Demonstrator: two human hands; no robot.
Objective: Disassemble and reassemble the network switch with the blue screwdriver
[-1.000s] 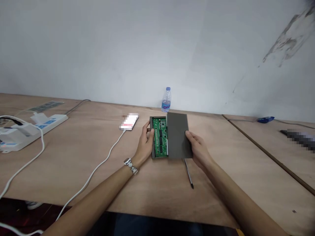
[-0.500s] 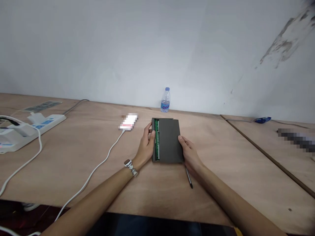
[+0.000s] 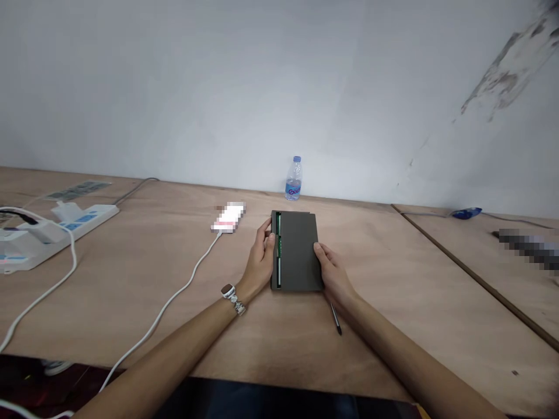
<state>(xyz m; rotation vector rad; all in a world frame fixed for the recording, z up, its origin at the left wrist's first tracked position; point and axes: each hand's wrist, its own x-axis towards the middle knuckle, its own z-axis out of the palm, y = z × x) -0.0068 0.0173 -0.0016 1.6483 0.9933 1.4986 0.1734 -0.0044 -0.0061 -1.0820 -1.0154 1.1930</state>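
Both hands full, mid-counter. Left hand grips the left side of the grey case, thumb on the edge; right hand holds the right edge of the flat grey cover. Whether it pinches the case underneath too, can't tell. Cover lies over the case but short of its left rim; a narrow strip of green board shows in the gap. Case on the counter or just above it: can't tell from here.

Risks, my judgement: cover could snag on board parts or scrape them if pushed left at a tilt. Left thumb sits right by the gap, so a hard push could nip it. Uneven grip could skew the cover and jam it. The thin pen-like tool lies just by the right wrist, its upper end hidden; a sweep of that arm could roll it.

Edges and room: near edge of the counter runs under both forearms, case well back from it. Bottle stands close behind, against the wall, so little room to push away. Left: phone near the left hand, its white cable running down past the left forearm, a snag if that arm swings out. Right: bare wood up to the brown seam, the best side for moving.
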